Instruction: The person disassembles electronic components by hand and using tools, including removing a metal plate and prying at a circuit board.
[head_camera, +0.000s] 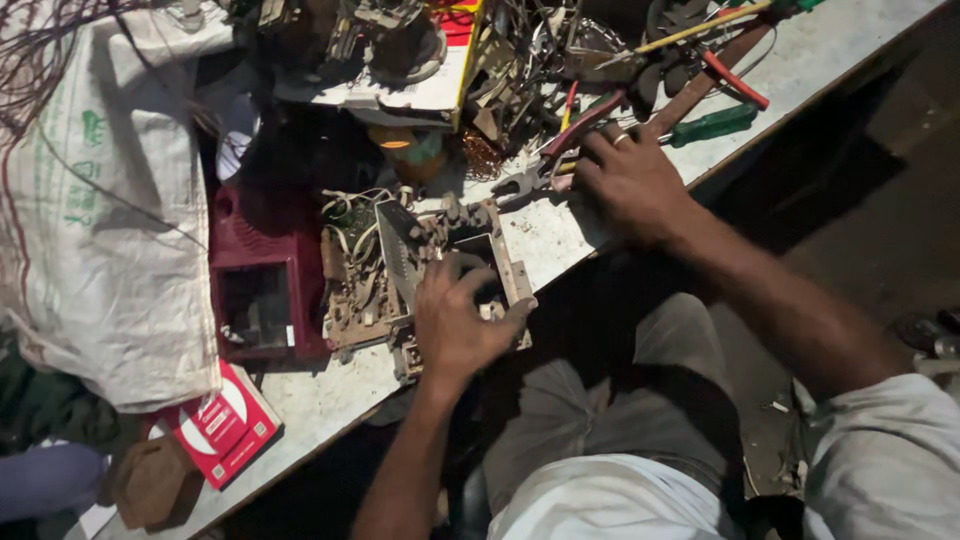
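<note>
My left hand (458, 318) grips the near end of a dusty circuit board chassis (392, 262) that lies on the white workbench (560, 232). Wires and small parts cover the board. My right hand (628, 180) rests further right on the bench, fingers down at the red handles of a pair of pliers (555, 150). A ring shows on one finger. I cannot tell whether the fingers close round the pliers.
A dark red plastic casing (262, 268) lies left of the board. A white sack (100, 210) fills the left. A green-handled screwdriver (712, 124), red-handled tools and metal scrap crowd the far bench. A red booklet (220, 422) lies at the near edge. My knees sit below the bench.
</note>
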